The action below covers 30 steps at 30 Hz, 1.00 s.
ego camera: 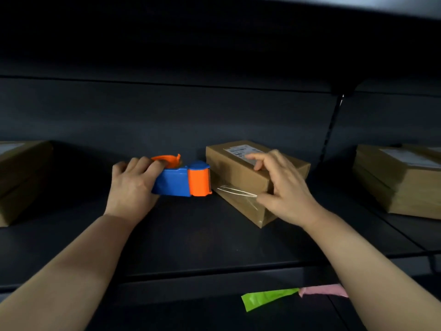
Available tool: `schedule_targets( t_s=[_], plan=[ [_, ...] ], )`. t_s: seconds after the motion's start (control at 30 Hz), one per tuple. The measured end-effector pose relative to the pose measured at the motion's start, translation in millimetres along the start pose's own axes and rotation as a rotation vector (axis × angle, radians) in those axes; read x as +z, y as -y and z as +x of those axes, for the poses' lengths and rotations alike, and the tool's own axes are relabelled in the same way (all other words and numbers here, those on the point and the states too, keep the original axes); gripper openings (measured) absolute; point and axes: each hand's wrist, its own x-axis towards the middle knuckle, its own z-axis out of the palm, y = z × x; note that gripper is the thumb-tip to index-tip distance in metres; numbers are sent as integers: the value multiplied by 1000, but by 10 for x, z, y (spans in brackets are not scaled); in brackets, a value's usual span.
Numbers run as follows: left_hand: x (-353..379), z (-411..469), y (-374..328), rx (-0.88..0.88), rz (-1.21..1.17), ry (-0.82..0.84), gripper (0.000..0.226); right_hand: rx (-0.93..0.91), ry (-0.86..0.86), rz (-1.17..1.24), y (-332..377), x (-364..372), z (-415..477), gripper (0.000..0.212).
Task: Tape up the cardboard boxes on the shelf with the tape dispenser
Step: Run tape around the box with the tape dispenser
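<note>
The left hand (133,185) is gripping the blue and orange tape dispenser (181,182) from its rear, fingers curled over the top beside the orange roll holder and the palm wrapping the blue body. The dispenser's orange mouth is pointing toward the right hand (284,187) and sitting just beside the near corner of the cardboard box (238,173), which is lying between the two hands and partly under the right one. The right hand is spreading loosely over this box: its forefinger is touching the white label (241,150) on top, and its thumb is pressing against the side. A strip of clear tape (238,191) is stretching from the dispenser's mouth along the box's side to that thumb. A second box seems to be lying beneath the first, though the seam is hard to read. Both forearms are reaching over the dark shelf (214,235). Further out from the left hand another box (21,177) is sitting, and beyond the right hand a box stack (401,180). Below the right forearm, a green strip (267,298) and a pink strip (322,290) are sticking to the shelf's front edge.
</note>
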Motion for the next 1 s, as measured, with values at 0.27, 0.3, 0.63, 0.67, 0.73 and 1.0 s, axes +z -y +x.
schedule_targets(
  t_s=[0.27,0.3,0.63,0.67,0.73,1.0],
  plan=[
    [18,7,-3,-26,21,-15,75,96,59,-249,88,9,90,81],
    [12,11,-4,-30,32,-24,74,94,50,-238,82,8,98,82],
    [-14,-4,-64,180,-47,-17,41,180,399,-107,47,-460,157,60],
    [-16,0,-75,177,-47,-10,42,190,383,-163,126,-450,193,48],
    [-21,8,-93,179,-49,4,43,258,267,-306,302,-300,307,40],
    [-41,10,-93,189,-38,37,43,400,175,-475,468,55,514,36]
  ],
)
